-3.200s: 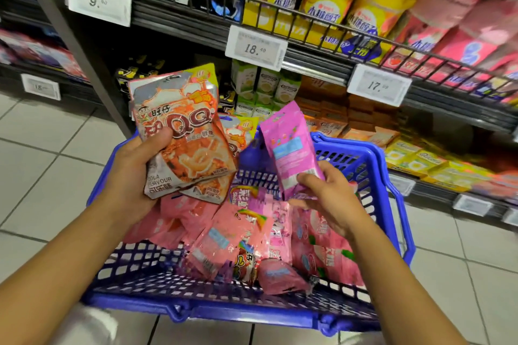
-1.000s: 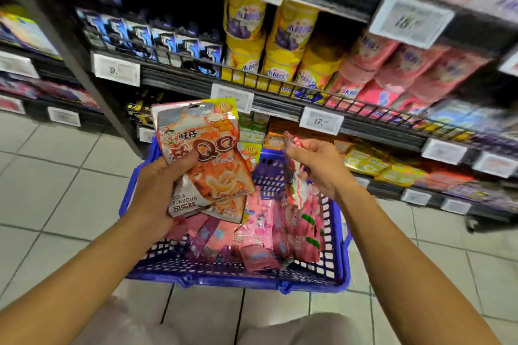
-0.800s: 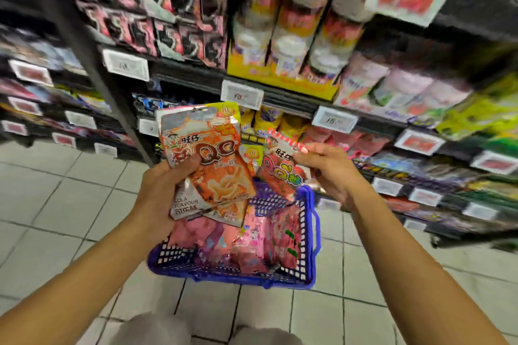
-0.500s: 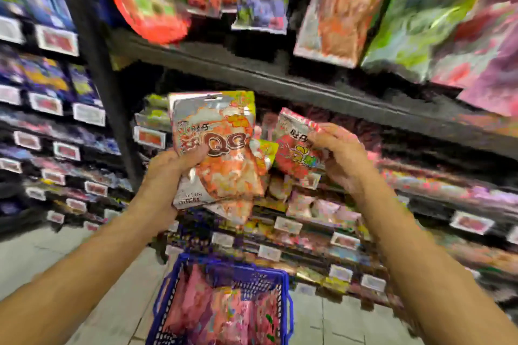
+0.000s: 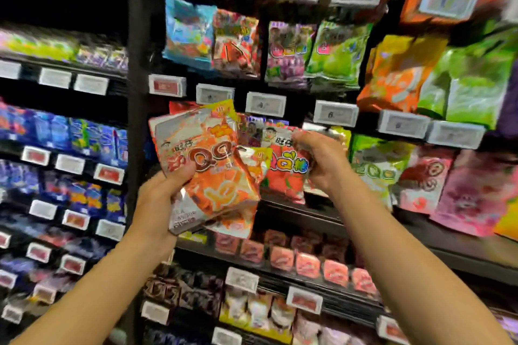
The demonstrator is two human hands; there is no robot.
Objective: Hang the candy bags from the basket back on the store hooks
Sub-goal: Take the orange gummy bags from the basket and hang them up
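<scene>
My left hand (image 5: 165,199) grips a stack of orange cola candy bags (image 5: 213,176), thumb across the front one. My right hand (image 5: 322,159) pinches a red candy bag (image 5: 286,176) by its upper right part, holding it up in front of the hook display. Both bundles touch at the middle. Rows of hanging candy bags (image 5: 291,53) fill the hooks above and to the right. The basket is out of view.
White and red price tags (image 5: 266,103) line the ends of the hooks. A dark upright post (image 5: 136,64) divides the hook display from shelves of blue packs (image 5: 70,134) on the left. Lower shelves hold small pink packets (image 5: 308,263).
My view has swung up from the basket to the hook display. My right hand swapped the pink bag for a red one and raised it. My left hand kept its orange stack and rose too.
</scene>
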